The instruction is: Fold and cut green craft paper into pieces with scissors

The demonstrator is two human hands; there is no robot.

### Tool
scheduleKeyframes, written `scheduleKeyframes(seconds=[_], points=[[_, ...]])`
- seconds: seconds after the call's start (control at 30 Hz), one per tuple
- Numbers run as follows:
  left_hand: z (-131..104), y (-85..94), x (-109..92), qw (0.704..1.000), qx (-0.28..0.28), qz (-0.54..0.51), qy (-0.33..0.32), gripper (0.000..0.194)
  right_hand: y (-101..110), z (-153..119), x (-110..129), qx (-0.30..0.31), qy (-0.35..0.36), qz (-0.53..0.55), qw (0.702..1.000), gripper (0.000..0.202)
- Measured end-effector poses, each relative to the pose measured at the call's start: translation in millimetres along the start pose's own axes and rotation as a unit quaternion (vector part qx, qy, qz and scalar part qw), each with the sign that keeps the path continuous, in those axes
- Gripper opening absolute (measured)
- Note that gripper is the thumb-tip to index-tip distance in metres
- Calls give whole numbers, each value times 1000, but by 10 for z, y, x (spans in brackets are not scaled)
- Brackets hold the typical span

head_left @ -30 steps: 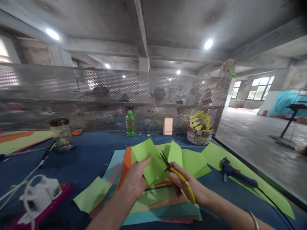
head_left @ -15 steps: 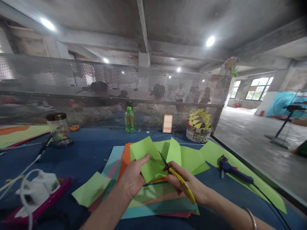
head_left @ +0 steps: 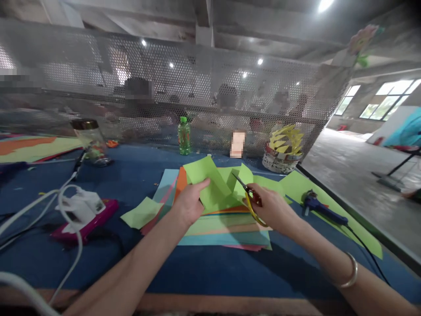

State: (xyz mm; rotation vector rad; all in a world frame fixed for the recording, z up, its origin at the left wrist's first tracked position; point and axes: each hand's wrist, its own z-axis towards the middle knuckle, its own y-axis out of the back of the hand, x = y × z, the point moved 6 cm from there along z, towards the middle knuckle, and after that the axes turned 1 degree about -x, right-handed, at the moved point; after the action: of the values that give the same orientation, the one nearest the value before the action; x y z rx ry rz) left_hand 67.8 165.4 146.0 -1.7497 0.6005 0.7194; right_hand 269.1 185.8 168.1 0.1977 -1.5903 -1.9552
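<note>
My left hand pinches a folded sheet of green paper, its thumb on top and the fingers hidden underneath. In my right hand are yellow-handled scissors, their dark blades pointing up and left over the green paper. The blades look closed and stand apart from the sheet's left part. Below both hands lies a stack of coloured paper in blue, orange, pink and green. A loose pale green piece sits at the stack's left side.
On the right, a blue glue gun rests on a green sheet. A woven basket, a green bottle and a glass jar stand along the perforated partition. A magenta power strip with white cables lies left.
The view has tilted down, so the table sits higher in the picture. My right hand has drawn the scissors a little to the right, away from my left hand, which still holds the paper.
</note>
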Motion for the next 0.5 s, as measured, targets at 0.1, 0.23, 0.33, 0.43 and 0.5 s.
scheduleKeyframes(seconds=[0.1, 0.23, 0.33, 0.43, 0.5], points=[[31, 35, -65, 1000, -7, -18, -21, 23, -54, 5, -148, 35, -9, -104, 994, 32], [42, 29, -145, 999, -4, -32, -19, 23, -169, -37, -211, 63, 7, -125, 990, 30], [15, 2, -203, 999, -4, -31, -21, 23, -165, -126, -106, 63, 22, -133, 989, 32], [-30, -21, -246, 999, -3, -26, -27, 23, -6, -326, 236, 20, 78, -106, 991, 33], [-65, -35, -274, 999, -1, -22, -31, 23, 99, -541, 604, -6, 164, -36, 986, 29]])
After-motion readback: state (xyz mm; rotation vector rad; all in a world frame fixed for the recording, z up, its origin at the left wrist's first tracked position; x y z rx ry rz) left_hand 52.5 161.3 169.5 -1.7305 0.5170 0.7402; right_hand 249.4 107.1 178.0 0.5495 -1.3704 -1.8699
